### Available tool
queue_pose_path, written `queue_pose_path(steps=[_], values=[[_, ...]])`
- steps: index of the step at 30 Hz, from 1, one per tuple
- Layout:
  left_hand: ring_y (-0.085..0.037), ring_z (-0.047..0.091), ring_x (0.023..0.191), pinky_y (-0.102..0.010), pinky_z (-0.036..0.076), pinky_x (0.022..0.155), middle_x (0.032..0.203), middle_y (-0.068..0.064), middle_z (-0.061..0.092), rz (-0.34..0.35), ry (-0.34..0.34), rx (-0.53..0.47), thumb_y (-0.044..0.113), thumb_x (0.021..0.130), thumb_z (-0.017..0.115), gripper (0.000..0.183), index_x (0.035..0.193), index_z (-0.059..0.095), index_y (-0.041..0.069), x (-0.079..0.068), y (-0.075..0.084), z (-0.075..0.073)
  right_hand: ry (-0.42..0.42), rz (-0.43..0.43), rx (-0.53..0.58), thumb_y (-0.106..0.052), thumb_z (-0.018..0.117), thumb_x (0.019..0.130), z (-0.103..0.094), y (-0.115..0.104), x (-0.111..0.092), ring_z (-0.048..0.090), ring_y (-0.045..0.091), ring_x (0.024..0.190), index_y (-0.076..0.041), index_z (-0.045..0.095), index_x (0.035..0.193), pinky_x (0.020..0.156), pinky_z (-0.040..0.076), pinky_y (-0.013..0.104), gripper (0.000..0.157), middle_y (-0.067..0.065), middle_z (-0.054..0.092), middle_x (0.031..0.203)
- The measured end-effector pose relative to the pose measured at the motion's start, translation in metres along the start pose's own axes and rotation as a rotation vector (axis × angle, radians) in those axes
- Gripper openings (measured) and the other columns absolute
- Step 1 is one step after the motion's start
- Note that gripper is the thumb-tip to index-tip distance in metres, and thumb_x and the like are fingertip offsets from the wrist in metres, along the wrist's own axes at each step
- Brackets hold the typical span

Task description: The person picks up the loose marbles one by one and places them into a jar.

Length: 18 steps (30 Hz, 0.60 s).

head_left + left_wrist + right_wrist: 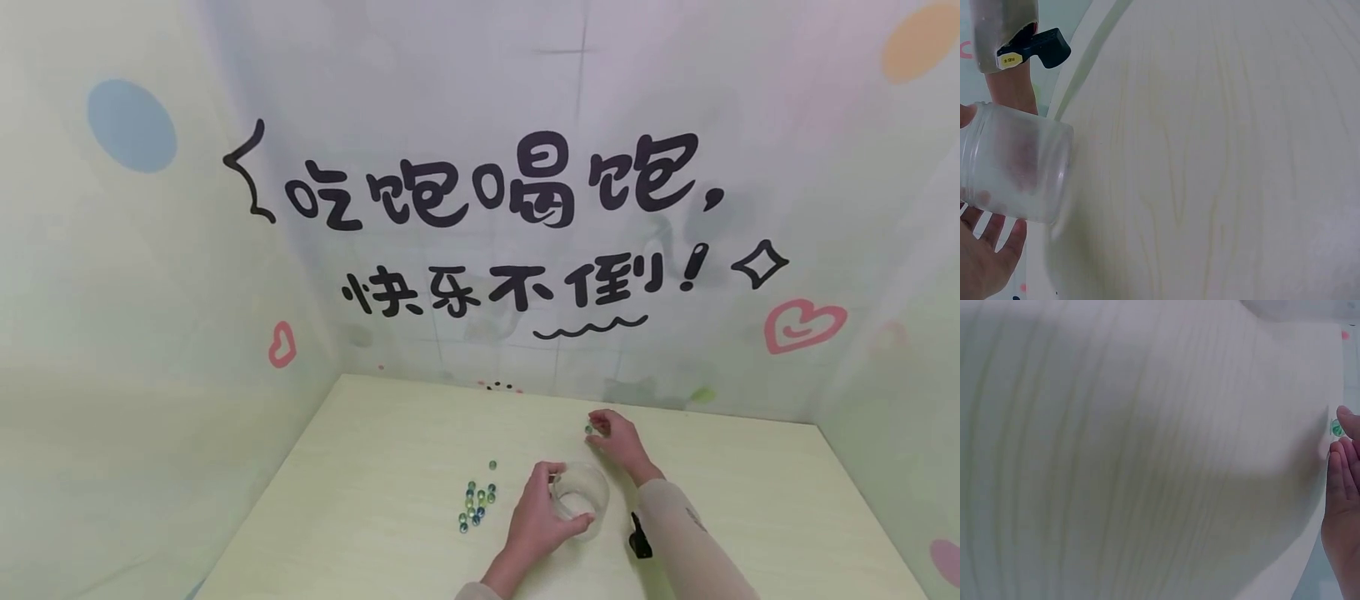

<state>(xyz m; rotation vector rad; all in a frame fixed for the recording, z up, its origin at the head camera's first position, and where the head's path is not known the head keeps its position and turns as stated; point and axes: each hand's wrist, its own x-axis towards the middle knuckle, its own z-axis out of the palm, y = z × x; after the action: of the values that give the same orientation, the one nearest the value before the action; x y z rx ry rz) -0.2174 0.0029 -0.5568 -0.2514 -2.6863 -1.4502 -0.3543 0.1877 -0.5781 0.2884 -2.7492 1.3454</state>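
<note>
Across the back, a big pale wall (450,50) carries bold black lettering, and below it spreads the wood-grained table (375,442). Reaching over it now, a light sleeve (693,542) with a black device (640,540) at its near side. On to the hands: the left hand (534,518) has thumb and fingers spread wide and curved round the clear jar (588,486), mouth up, at the near middle of the table; its pale base shows inside, and a blurred pinkish patch shows through the side. Farther back, the right hand (621,437) has thumb and fingertips slightly apart, with a green marble (588,430) at the gap; whether it is pinched, I cannot tell! And left of the jar, outside it, a loose cluster of green, yellowish and blue marbles (470,503), one stray marble (492,465) just behind
</note>
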Motion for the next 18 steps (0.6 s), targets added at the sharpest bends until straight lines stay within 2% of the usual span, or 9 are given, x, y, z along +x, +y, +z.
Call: queue_pose_path(steps=[6, 11, 18], values=[[-0.021, 0.059, 0.116, -0.028, 0.052, 0.087, 0.13, 0.0, 0.059, 0.0, 0.009, -0.004, 0.043, 0.07, 0.087, 0.075, 0.129, 0.048, 0.019, 0.0008, -0.001, 0.0007, 0.012, 0.003, -0.006, 0.002, 0.071, 0.087, 0.0029, 0.0004, 0.0019, 0.066, 0.038, 0.107, 0.008, 0.061, 0.119, 0.095, 0.055, 0.047, 0.035, 0.024, 0.068, 0.112], [-0.021, 0.06, 0.115, -0.028, 0.052, 0.088, 0.13, 0.001, 0.059, 0.003, 0.023, 0.015, 0.043, 0.069, 0.088, 0.076, 0.129, 0.047, 0.019, 0.0027, -0.0033, 0.0021, 0.014, -0.021, -0.082, 0.0, 0.072, 0.086, 0.0054, -0.0008, 0.0064, 0.067, 0.035, 0.102, 0.005, 0.064, 0.115, 0.093, 0.055, 0.047, 0.03, 0.02, 0.069, 0.108], [-0.021, 0.06, 0.115, -0.027, 0.052, 0.087, 0.129, 0.0, 0.059, -0.004, 0.008, -0.006, 0.042, 0.07, 0.087, 0.075, 0.128, 0.048, 0.018, 0.0017, -0.0018, 0.0031, 0.045, -0.027, -0.192, 0.0, 0.071, 0.087, 0.0068, 0.0017, 0.0047, 0.067, 0.028, 0.093, -0.001, 0.07, 0.104, 0.086, 0.056, 0.045, 0.017, 0.013, 0.072, 0.099]])
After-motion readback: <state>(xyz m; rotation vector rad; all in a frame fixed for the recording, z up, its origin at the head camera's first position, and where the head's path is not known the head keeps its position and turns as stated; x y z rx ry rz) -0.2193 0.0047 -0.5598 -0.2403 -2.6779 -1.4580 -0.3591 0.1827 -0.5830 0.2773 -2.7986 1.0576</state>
